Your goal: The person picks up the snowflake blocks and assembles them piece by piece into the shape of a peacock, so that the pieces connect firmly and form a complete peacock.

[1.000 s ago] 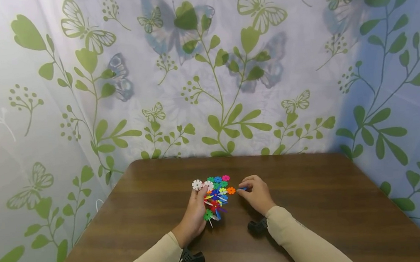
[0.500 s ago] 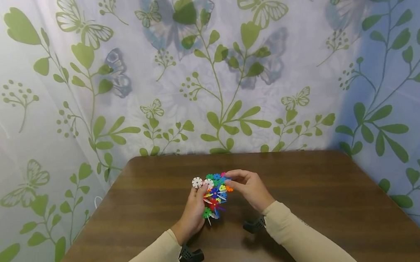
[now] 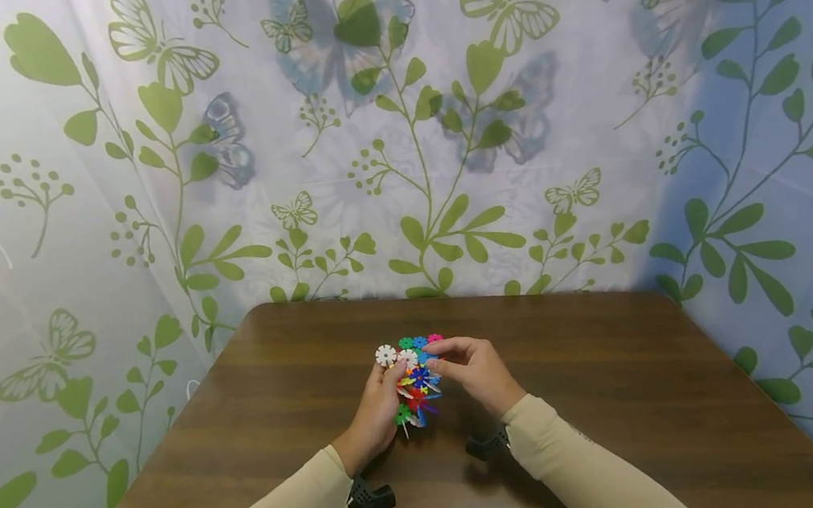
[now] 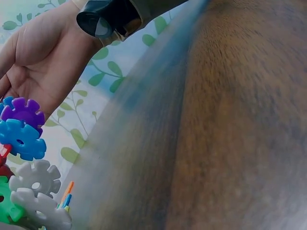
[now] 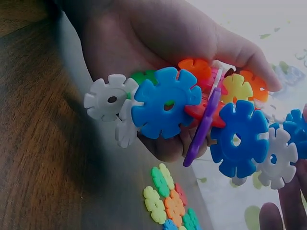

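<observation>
A bundle of interlocking snowflake discs [image 3: 417,378], in many colours, is held by my left hand [image 3: 373,418], its thumb over a white disc [image 3: 407,358]. My right hand [image 3: 481,372] is at the bundle's right side, thumb and forefinger pinching a blue disc [image 5: 296,129] close to a white one [image 5: 278,158]. The right wrist view shows my left palm behind larger blue discs [image 5: 165,103] and an edge-on purple disc [image 5: 204,127]. In the left wrist view my right palm [image 4: 53,52] appears above purple and white discs [image 4: 36,177]. My left fingers are mostly hidden behind the bundle.
A brown wooden table [image 3: 586,400] lies beneath both hands. Black wrist cameras [image 3: 371,497] hang below the sleeves. A flat patch of joined small discs [image 5: 175,206] shows below the left hand. Behind stands a curtain [image 3: 412,149] printed with leaves and butterflies.
My right hand has moved left with the blue disc, from beside the orange disc up to the bundle, its fingers now overlapping it. The left hand keeps its grip almost in place.
</observation>
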The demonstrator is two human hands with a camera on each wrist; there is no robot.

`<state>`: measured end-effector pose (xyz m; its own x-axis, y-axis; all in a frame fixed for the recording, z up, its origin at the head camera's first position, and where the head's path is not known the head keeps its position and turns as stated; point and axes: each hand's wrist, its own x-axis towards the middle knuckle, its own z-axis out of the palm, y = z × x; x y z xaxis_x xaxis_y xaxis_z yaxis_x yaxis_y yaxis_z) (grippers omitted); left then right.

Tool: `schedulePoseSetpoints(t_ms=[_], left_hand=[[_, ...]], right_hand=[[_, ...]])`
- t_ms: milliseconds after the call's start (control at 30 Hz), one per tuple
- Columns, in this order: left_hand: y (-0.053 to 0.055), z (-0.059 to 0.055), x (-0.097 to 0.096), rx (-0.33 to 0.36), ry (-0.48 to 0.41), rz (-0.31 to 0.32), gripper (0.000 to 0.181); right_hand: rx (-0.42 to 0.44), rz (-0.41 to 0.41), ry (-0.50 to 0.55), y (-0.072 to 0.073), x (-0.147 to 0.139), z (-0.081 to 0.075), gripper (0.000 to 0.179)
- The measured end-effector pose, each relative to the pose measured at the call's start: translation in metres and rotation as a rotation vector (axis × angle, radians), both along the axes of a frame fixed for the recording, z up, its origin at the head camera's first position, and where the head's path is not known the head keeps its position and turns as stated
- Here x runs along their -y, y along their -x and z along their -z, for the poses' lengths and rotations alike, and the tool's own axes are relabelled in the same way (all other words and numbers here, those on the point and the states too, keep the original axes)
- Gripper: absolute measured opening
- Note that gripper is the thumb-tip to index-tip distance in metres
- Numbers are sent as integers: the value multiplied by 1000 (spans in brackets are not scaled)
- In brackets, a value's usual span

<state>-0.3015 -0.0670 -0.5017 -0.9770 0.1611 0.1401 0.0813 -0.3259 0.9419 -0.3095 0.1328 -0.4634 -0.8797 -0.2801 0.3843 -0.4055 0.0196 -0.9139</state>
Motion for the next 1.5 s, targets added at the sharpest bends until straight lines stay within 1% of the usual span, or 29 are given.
schedulePoseSetpoints(t_ms=[167, 333, 467, 533, 700, 900, 1133, 1200, 1300, 1400, 1500], left_hand=[[-1, 0, 0, -10, 8, -1, 47], [-3, -1, 2, -26, 44, -6, 52], [-4, 0, 2, -48, 66, 17, 51], [-4, 0, 1, -56, 71, 26, 47], [-5, -1, 3, -62, 91, 48, 46], [-4, 0, 5, -71, 109, 85, 48], [-3, -3, 9, -88, 194, 109, 44], [-4, -4, 9, -81, 202, 116, 44], [-4, -4, 9, -56, 188, 111, 45], [-3, -4, 6, -23, 155, 91, 45], [-2, -3, 3, 16, 110, 56, 46]], right_hand=[[12, -10, -1, -1, 0, 0, 20], [43, -65, 12, 1, -3, -1, 26], [82, -125, 28, 3, -7, 0, 24], [94, -147, 35, 4, -9, 0, 22], [119, -178, 43, 5, -11, 1, 22], [157, -190, 7, 5, -12, -2, 24], [173, -216, -41, 4, -13, -6, 22], [178, -221, -41, 4, -12, -7, 22], [183, -218, -29, 3, -12, -9, 24], [185, -208, -11, 5, -11, -9, 31], [192, -182, 5, 10, -14, -5, 38]])
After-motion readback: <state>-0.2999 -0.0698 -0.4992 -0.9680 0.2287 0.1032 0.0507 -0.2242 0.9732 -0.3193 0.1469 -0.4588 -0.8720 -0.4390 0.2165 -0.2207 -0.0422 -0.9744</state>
